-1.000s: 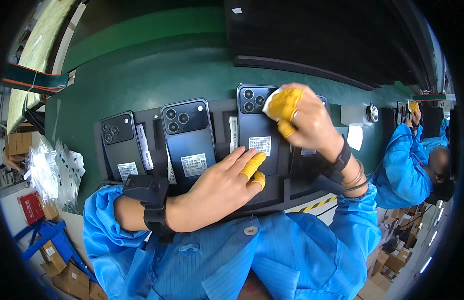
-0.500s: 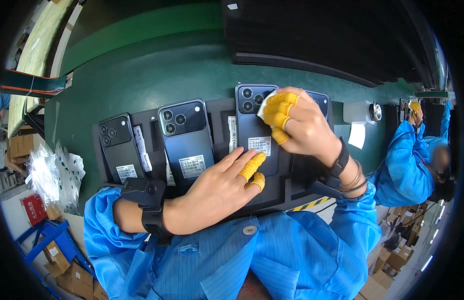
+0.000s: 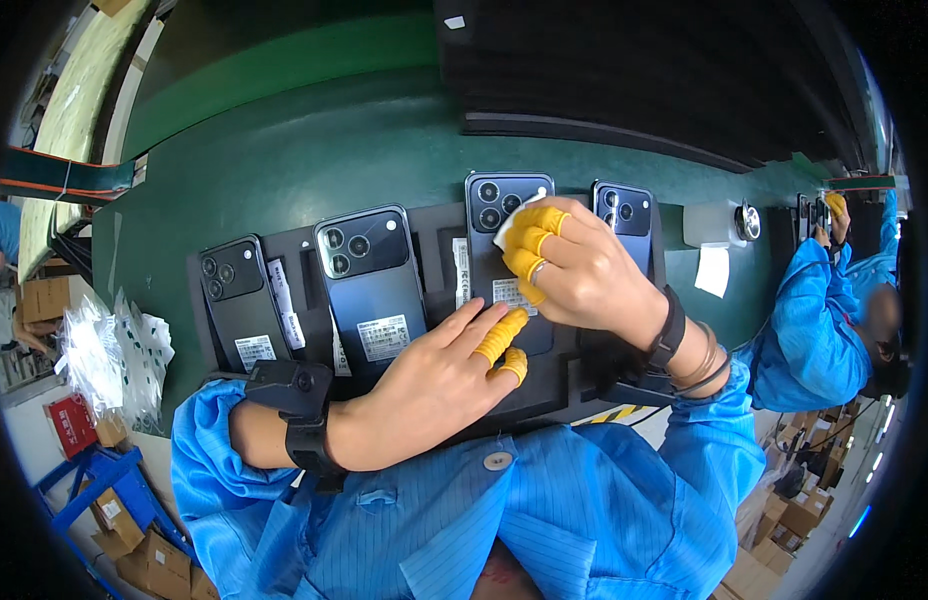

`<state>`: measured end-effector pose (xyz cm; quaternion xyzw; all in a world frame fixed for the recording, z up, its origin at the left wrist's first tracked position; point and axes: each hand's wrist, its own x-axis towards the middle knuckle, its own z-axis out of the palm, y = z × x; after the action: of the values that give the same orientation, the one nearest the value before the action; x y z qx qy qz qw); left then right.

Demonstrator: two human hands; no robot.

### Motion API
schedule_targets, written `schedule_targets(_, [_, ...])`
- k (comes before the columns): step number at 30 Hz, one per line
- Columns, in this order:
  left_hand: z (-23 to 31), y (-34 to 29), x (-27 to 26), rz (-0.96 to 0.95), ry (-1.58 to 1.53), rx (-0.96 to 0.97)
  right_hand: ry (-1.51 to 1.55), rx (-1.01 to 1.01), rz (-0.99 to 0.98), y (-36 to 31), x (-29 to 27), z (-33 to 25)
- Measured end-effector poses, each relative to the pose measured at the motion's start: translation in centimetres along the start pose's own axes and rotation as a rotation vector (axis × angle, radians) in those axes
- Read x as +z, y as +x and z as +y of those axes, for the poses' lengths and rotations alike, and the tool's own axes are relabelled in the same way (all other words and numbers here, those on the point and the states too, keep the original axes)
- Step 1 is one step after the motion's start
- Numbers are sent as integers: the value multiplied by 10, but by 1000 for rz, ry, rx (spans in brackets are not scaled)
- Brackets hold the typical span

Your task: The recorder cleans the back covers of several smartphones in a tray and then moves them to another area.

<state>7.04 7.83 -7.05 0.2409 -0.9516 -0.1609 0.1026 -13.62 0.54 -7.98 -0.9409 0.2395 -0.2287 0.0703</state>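
A dark blue phone (image 3: 487,262) lies back up, third from the left in a black foam tray (image 3: 439,228). Two yellow-covered fingers mark my left hand (image 3: 424,385), whose outstretched fingers rest over the phone's lower part, by its white label (image 3: 510,290). My right hand (image 3: 594,275), several fingertips also in yellow covers, is closed around a small white cloth (image 3: 506,232). It presses the cloth against the phone just below the camera block (image 3: 499,203). Two more phones (image 3: 242,305) (image 3: 372,290) lie to the left, and another phone (image 3: 624,240) is partly hidden behind my right hand.
Beneath the tray is a green tabletop (image 3: 284,160), with a black panel (image 3: 624,80) along its far side. A round-capped clear container (image 3: 719,224) and a white paper (image 3: 713,272) sit to the right. Clear plastic bags (image 3: 94,350) hang at left. A blue-sleeved co-worker (image 3: 809,330) is at right.
My right hand has moved down and left with the cloth, from the camera block's right side to just below it. More of the rightmost phone now shows. My left hand stays in place.
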Motion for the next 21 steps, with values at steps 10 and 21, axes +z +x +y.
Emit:
schedule_targets(10, [0,1,-1,16,-4,18,39,249,281,14,-14,22])
schedule_targets(21, [0,2,0,9,-4,13,107,-30,17,-10,-5,20])
